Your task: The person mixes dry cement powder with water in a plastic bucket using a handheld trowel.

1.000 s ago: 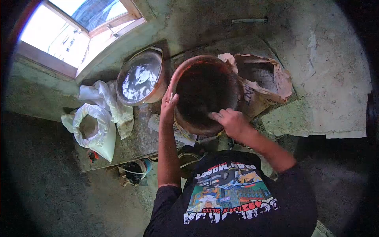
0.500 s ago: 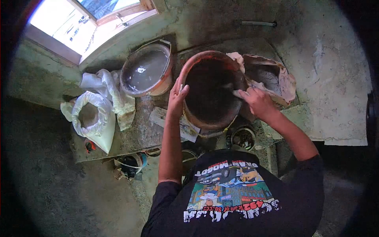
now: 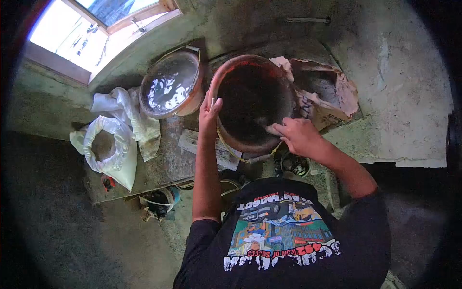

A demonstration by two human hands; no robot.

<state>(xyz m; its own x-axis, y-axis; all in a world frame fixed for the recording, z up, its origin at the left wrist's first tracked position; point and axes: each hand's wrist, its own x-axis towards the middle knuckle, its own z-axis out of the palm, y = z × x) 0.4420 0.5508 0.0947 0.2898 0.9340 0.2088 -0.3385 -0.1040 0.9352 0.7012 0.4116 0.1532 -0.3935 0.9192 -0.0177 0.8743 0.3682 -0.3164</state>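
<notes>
A large reddish bucket (image 3: pixel 230 66) stands on the work surface, tipped slightly toward me, with a dark interior. My left hand (image 3: pixel 209 118) is closed on its left rim, thumb on top and fingers outside. My right hand (image 3: pixel 299 137) is over the near right rim, closed around the pale handle of a trowel-like tool (image 3: pixel 274 129). The tool reaches into the bucket, and its far end is lost in shadow. Whatever lies at the bottom is too dark to make out. A torn paper bag (image 3: pixel 347 98) holding grey powder sits just right of the bucket.
Left of the bucket is a second bucket (image 3: pixel 191 100) of cloudy water. Farther left stands an open white sack (image 3: pixel 122 159) of greyish material. A flat board (image 3: pixel 224 156) lies at the near side. Small containers, including a pail (image 3: pixel 168 201), sit below the surface's edge (image 3: pixel 139 189).
My right hand has moved down and left with the tool, from the bucket's right side to its near right side. The bucket now sits slightly higher and farther left in view; ripples show in the water.
</notes>
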